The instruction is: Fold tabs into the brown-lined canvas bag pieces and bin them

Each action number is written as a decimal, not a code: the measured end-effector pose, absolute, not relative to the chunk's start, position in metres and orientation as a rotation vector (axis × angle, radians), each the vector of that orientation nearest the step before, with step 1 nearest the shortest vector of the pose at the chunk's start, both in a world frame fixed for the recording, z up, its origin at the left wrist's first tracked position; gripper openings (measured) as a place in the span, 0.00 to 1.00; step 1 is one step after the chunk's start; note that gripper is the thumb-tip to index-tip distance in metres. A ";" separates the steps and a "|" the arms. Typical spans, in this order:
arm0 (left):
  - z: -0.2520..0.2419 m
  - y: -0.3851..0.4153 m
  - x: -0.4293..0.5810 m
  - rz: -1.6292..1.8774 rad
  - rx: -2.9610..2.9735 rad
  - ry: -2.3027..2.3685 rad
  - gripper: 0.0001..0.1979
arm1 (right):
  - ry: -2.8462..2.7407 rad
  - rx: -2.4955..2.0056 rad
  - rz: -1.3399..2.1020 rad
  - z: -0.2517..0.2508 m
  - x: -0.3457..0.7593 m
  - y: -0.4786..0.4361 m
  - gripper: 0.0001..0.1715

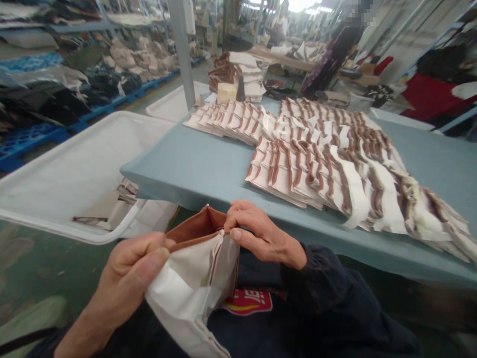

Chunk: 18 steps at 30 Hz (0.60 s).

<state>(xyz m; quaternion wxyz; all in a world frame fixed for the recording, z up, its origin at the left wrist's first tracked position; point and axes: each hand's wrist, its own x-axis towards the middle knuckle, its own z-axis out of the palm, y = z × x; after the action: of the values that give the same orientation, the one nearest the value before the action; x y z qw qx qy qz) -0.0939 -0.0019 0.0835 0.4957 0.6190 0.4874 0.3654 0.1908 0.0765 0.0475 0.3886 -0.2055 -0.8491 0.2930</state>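
Between my hands is a sewn fabric pouch (190, 271), off-white outside with a brown lining, its mouth spread apart. My left hand (132, 276) pinches the brown-edged rim on the left. At the right corner of the mouth, by a stitched seam, my right hand (257, 233) grips the rim between thumb and fingers. The lower part of the pouch hangs over my dark clothing. Just beyond my hands, rows of similar off-white and brown sewn pieces (290, 171) lie overlapped on a blue-grey table (219, 164).
A white bin (122, 127) on the left holds a few sewn pieces (119, 204). The table's near edge runs just past my hands. Stacked pieces (246, 74) and a yellowish block (226, 93) stand at its far end. A person (333, 54) stands farther back.
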 end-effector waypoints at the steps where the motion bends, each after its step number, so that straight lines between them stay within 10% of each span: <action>1: 0.083 -0.001 -0.099 0.934 1.520 1.226 0.33 | -2.168 -0.516 0.698 0.053 0.192 0.074 0.19; 8: 0.102 0.047 -0.115 0.888 2.105 1.265 0.11 | -2.267 -0.519 0.447 0.117 0.193 0.069 0.11; 18: 0.134 0.053 -0.061 0.789 2.060 0.830 0.17 | -2.346 -0.491 0.497 0.129 0.180 0.073 0.11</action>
<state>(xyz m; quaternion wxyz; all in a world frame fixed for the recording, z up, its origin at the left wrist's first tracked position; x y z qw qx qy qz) -0.0605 0.0528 0.1337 0.3824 0.8076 0.3254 0.3093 0.1805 0.0727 0.1287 0.3401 -0.1885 -0.9013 0.1911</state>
